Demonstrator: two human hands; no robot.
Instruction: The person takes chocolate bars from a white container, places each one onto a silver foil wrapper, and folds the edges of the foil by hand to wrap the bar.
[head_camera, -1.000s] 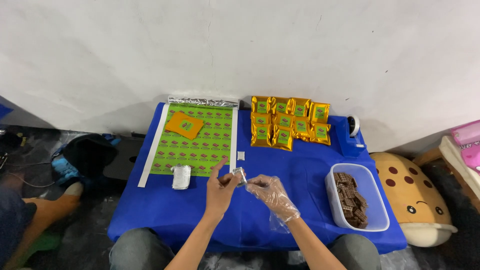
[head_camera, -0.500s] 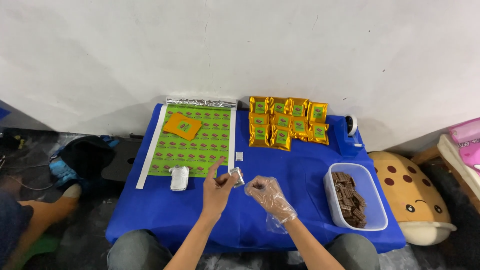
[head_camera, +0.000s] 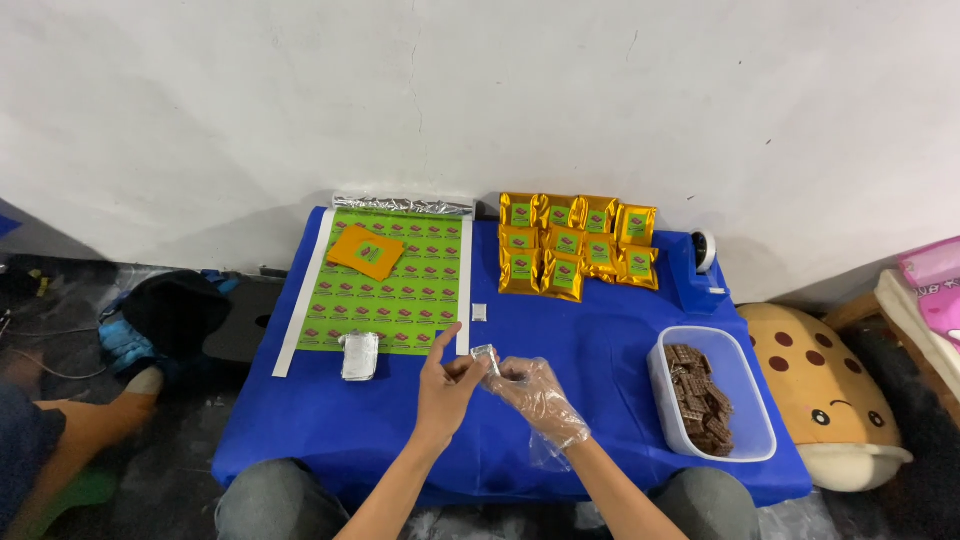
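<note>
Centrally, both hands (head_camera: 490, 385) pinch foil-wrapped piece (head_camera: 484, 355).

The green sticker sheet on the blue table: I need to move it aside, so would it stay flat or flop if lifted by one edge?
The green sticker sheet looks thin and lies flat, so it would probably droop. The orange pouch resting on it would likely slide off.

At the lower centre of the frame, the bare left hand (head_camera: 443, 385) and the right hand (head_camera: 537, 392), in a clear plastic glove, meet over the blue counter (head_camera: 600, 310), pinching a small foil-wrapped piece (head_camera: 486, 356) between them. A green label sheet (head_camera: 392, 286) lies up left, gold pouches (head_camera: 575, 243) sit upper centre, and a clear tub of brown pieces (head_camera: 712, 392) stands right.
</note>
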